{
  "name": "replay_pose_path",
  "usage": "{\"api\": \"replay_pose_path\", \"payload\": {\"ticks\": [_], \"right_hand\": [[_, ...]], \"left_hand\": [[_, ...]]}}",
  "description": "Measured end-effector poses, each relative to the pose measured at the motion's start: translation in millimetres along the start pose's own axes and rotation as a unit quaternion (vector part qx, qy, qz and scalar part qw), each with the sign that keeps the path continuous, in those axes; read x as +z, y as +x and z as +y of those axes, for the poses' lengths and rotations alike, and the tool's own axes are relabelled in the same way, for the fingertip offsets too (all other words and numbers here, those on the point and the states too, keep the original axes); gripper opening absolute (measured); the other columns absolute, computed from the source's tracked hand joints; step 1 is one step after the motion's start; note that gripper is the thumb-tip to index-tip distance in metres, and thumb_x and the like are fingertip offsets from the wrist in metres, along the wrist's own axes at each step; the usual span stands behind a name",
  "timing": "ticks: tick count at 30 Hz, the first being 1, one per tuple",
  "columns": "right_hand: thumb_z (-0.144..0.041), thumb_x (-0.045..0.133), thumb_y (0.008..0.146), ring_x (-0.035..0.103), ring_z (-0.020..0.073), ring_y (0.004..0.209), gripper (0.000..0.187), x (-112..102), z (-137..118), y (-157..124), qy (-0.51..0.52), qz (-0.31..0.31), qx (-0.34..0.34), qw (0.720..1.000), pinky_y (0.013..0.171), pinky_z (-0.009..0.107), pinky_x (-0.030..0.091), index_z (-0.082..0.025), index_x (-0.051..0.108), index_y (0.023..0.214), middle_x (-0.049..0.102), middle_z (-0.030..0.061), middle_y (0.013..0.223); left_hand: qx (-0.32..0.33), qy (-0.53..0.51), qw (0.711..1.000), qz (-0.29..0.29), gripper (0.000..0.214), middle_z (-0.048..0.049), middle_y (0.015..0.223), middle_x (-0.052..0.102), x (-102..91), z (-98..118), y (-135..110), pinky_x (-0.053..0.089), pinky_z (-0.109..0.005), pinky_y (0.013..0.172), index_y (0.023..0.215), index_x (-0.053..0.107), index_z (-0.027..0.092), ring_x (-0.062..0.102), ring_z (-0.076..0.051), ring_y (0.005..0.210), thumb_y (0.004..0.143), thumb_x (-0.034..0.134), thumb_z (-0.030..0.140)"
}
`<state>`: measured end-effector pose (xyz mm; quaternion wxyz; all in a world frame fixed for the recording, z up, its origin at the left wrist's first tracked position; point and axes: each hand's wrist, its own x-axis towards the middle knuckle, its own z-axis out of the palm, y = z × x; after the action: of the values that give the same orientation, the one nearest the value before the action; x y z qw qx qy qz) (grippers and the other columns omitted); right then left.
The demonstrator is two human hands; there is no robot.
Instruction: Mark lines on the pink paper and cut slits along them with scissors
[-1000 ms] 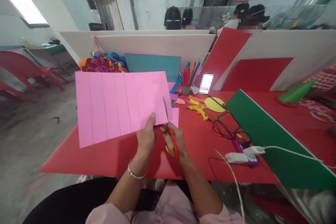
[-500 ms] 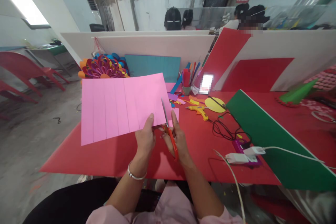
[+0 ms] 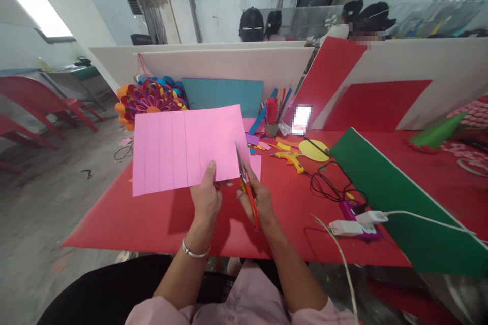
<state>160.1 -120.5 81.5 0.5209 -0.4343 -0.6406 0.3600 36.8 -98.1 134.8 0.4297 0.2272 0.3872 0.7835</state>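
My left hand (image 3: 206,194) pinches the lower edge of a pink paper sheet (image 3: 183,148) marked with several parallel lines, holding it up over the red table (image 3: 152,223). Red-handled scissors (image 3: 247,192) are gripped in my right hand (image 3: 258,202), with their blades pointing up along the sheet's right edge. A narrow pink strip (image 3: 254,166) lies just right of the blades.
A yellow glue gun (image 3: 290,158), a yellow paper disc (image 3: 313,150), black cables (image 3: 331,188) and a white plug strip (image 3: 351,224) lie to the right. A green board (image 3: 396,198) leans there. A cup of pens (image 3: 271,117), paper flowers (image 3: 149,97) and white dividers stand behind; people sit beyond.
The pink sheet has shifted to the right and lower, and now looks smaller in view. The scissors sit further up along its right edge. My left thumb has moved higher on the sheet.
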Motion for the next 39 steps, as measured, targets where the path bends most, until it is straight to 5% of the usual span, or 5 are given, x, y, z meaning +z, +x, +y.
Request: {"api": "replay_pose_path", "payload": {"ticks": [5,8,11,25,39], "right_hand": [[-0.02,0.058,0.09,0.04,0.0099,0.055,0.058,-2,3,-2,0.004,-0.005,0.002,1.0,0.056,0.023,0.041,-0.021,0.055,0.147,0.047,-0.0081,0.068],[-0.022,0.056,0.09,0.042,0.0104,0.056,0.027,-2,5,-3,0.025,-0.007,0.009,1.0,0.056,0.024,0.039,-0.02,0.064,0.117,0.049,-0.0069,0.069],[-0.023,0.056,0.088,0.046,0.0116,0.059,0.005,-3,7,-3,0.022,0.005,-0.002,1.0,0.057,0.025,0.039,-0.022,0.055,0.092,0.051,-0.0058,0.07],[-0.026,0.053,0.085,0.058,0.0176,0.068,0.016,-4,2,1,0.023,-0.01,0.025,0.999,0.063,0.029,0.045,-0.022,0.057,0.1,0.065,0.0001,0.08],[-0.026,0.054,0.082,0.052,0.0134,0.057,0.007,1,-4,5,0.095,-0.012,0.073,0.993,0.054,0.025,0.043,-0.023,0.054,0.088,0.055,-0.0042,0.067]], "left_hand": [[0.001,0.062,0.998,0.004,0.047,-0.0069,0.098,0.077,-7.0,-6,-4,0.064,-0.028,0.059,0.106,0.075,0.014,0.072,-0.017,0.072,0.071,0.092,0.041],[0.03,0.126,0.991,0.024,0.042,-0.0104,0.106,0.079,-12.2,-13,-11,0.067,-0.036,0.081,0.105,0.078,0.014,0.077,-0.023,0.092,0.077,0.088,0.044],[0.051,0.148,0.988,0.017,0.036,-0.011,0.117,0.079,-14.2,-17,-19,0.063,-0.04,0.098,0.107,0.079,0.018,0.075,-0.026,0.109,0.081,0.085,0.042],[0.056,0.191,0.98,0.019,0.026,-0.0067,0.113,0.081,-13.3,-11,-29,0.06,-0.039,0.103,0.104,0.079,0.022,0.075,-0.024,0.111,0.083,0.084,0.037],[0.049,0.173,0.983,0.031,0.026,-0.0054,0.119,0.08,-20.3,-21,-21,0.059,-0.037,0.104,0.109,0.079,0.024,0.074,-0.024,0.114,0.085,0.084,0.031]]}}
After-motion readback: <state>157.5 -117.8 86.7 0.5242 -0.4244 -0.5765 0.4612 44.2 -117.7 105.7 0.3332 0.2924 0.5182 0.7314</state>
